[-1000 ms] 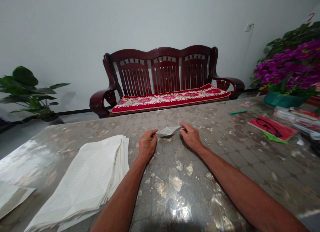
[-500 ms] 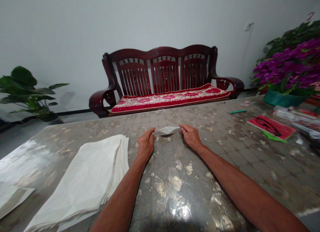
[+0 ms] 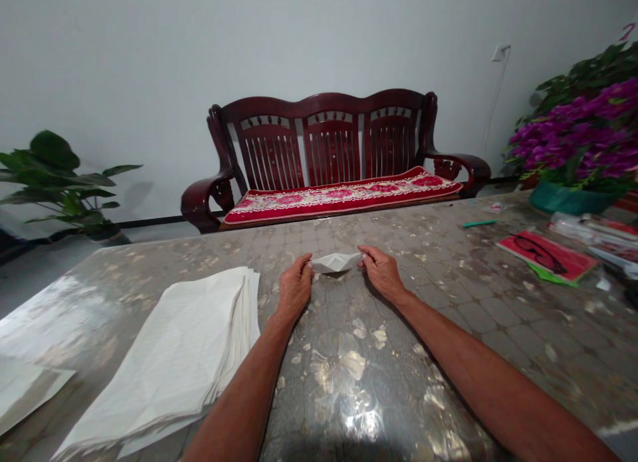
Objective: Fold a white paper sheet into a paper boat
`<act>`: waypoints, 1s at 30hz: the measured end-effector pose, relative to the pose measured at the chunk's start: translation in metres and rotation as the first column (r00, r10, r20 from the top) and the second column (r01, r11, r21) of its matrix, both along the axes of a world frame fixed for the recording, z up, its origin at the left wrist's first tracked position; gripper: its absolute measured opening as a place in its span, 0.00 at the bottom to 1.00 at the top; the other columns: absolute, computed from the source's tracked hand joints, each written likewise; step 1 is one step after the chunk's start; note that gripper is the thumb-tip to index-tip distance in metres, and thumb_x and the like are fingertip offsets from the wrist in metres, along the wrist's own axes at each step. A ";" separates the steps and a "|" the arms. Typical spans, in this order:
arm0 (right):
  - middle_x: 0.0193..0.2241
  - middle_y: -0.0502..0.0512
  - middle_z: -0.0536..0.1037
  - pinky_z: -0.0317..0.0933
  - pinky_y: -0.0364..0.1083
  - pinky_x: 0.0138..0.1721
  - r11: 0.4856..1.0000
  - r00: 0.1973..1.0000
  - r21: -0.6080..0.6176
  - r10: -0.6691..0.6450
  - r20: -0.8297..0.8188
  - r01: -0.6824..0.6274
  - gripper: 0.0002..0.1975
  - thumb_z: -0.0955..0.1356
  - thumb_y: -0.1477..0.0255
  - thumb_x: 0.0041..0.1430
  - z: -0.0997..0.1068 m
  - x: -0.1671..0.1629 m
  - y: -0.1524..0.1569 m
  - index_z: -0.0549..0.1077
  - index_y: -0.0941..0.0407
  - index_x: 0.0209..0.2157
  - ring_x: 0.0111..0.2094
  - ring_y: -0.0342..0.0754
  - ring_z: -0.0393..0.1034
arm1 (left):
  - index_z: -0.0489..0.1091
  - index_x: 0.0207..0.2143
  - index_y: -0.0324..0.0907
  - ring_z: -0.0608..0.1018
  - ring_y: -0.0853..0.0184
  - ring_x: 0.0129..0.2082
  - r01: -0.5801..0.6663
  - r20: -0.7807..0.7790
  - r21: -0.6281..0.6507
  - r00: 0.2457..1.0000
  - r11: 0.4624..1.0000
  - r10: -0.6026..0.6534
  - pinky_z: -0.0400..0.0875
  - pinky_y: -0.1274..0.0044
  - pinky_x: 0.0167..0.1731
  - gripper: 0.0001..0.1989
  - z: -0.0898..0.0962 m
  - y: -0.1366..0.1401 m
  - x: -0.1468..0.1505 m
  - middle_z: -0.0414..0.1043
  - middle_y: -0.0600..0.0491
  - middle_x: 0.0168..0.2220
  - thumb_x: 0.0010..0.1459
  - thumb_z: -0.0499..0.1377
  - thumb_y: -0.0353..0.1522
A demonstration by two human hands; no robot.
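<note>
Between my hands, just over the patterned table, is a small folded white paper boat (image 3: pixel 335 262) with a pointed fold in its middle. My left hand (image 3: pixel 296 284) pinches its left tip between thumb and fingers. At the opposite tip, my right hand (image 3: pixel 381 269) has the same kind of pinch. A thick stack of white paper sheets (image 3: pixel 169 349) lies on the table to the left of my left forearm.
More paper (image 3: pixel 30 389) lies at the far left of the table (image 3: pixel 423 395). On the right are a green pen (image 3: pixel 479 223), eyeglasses (image 3: pixel 541 250) on a red booklet (image 3: pixel 573 262), and a teal flowerpot (image 3: pixel 568 199). A wooden bench (image 3: pixel 329 143) stands behind the table.
The paper boat's sides look slightly more spread, with its middle fold showing more. Both hands keep their pinch on its tips. The whole view has shifted slightly.
</note>
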State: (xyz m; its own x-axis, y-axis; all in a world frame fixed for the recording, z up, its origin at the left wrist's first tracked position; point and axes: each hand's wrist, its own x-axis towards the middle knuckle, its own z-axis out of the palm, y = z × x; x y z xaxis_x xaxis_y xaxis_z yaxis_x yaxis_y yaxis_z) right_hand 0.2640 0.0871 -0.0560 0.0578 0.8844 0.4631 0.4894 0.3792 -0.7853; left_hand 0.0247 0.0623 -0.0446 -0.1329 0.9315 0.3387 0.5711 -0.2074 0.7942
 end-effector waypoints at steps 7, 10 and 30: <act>0.41 0.55 0.83 0.72 0.46 0.40 1.000 1.000 0.022 -0.014 0.001 0.014 0.20 0.64 0.74 0.57 0.000 -0.003 -0.002 0.78 0.55 0.50 0.29 0.46 0.77 | 0.75 0.52 0.40 0.81 0.61 0.42 -0.018 -0.001 -0.013 1.000 1.000 0.018 0.74 0.70 0.46 0.18 0.005 -0.002 0.001 0.81 0.48 0.42 0.64 0.54 0.36; 0.42 0.55 0.83 0.71 0.47 0.43 0.999 0.999 0.048 -0.023 0.037 0.021 0.22 0.64 0.77 0.54 0.001 -0.003 -0.002 0.78 0.54 0.50 0.33 0.46 0.77 | 0.75 0.51 0.40 0.81 0.62 0.44 -0.001 0.003 -0.014 1.000 1.000 0.001 0.73 0.70 0.48 0.18 0.006 -0.003 0.001 0.81 0.47 0.45 0.63 0.55 0.37; 0.38 0.55 0.84 0.71 0.49 0.44 0.999 0.999 0.037 0.009 0.048 -0.010 0.15 0.65 0.71 0.59 -0.003 -0.002 -0.001 0.81 0.54 0.44 0.36 0.49 0.78 | 0.75 0.50 0.40 0.80 0.63 0.34 0.011 0.052 0.003 0.999 1.000 -0.011 0.74 0.73 0.38 0.20 -0.002 0.001 0.000 0.81 0.49 0.36 0.62 0.55 0.41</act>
State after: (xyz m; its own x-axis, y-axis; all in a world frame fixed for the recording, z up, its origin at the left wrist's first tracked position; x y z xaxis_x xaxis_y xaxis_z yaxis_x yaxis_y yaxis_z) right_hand 0.2616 0.0856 -0.0591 0.0265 0.8668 0.4979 0.5221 0.4128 -0.7464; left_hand 0.0250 0.0630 -0.0463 -0.1402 0.9322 0.3338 0.5267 -0.2152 0.8223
